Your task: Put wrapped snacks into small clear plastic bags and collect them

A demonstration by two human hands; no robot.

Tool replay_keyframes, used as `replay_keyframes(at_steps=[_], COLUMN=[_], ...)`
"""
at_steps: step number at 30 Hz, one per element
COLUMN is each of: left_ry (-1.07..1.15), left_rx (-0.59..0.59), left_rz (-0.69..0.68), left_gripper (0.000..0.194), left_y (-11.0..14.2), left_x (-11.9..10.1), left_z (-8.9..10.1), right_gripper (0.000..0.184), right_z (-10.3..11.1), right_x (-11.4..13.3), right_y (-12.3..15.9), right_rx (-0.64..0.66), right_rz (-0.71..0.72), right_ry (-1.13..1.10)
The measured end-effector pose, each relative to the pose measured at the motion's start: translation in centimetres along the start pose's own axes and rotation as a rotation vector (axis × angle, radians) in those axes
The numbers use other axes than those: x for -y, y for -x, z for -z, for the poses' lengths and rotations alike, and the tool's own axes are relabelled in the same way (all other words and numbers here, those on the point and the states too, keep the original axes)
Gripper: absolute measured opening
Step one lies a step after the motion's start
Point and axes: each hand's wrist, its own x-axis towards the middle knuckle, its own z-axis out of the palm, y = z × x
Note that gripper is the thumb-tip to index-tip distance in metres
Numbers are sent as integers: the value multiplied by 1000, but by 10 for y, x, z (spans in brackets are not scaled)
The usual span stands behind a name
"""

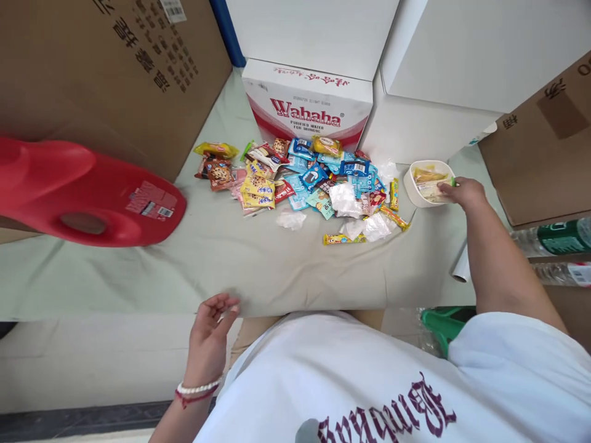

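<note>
A heap of small snack packets point(305, 181) lies on the pale cloth-covered table point(240, 258), in front of a white and red Wahaha box point(307, 104). To its right stands a white bowl point(412, 184) with a few packets in it. My right hand point(464, 191) reaches into the bowl's right side, fingers closed on a snack packet point(438, 187) with a green end. My left hand point(210, 332) hovers at the table's near edge, fingers loosely curled and apart, holding nothing. It wears a bead bracelet.
A red plastic jug point(83, 194) lies on its side at the left. Brown cartons point(115, 67) stand at back left and at the right point(545, 141), white boxes point(443, 55) behind. Water bottles point(561, 237) and a paper roll point(462, 267) lie right.
</note>
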Motion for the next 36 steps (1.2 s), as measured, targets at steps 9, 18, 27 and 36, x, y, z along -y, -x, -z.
replay_keyframes(at_steps=[9,18,27,36], left_ry=[-444,-722,-141,695], left_rx=[-69,161,230,396], left_rz=[-479,-711,-579,-49], left_gripper=[22,21,23,35], left_y=[-52,-144,-66,-35], left_x=[-28,-73,-68,-88], left_z=[-31,-148,-141,-123], right_gripper=[24,18,47,41], right_z=[-20,-54,-67,-80], right_x=[118,197,232,268], right_y=[96,256,272,251], right_rx=[-47,146,378,784], right_rz=[342,368,-120,-246], right_ry=[-16,-510,-948,-1400])
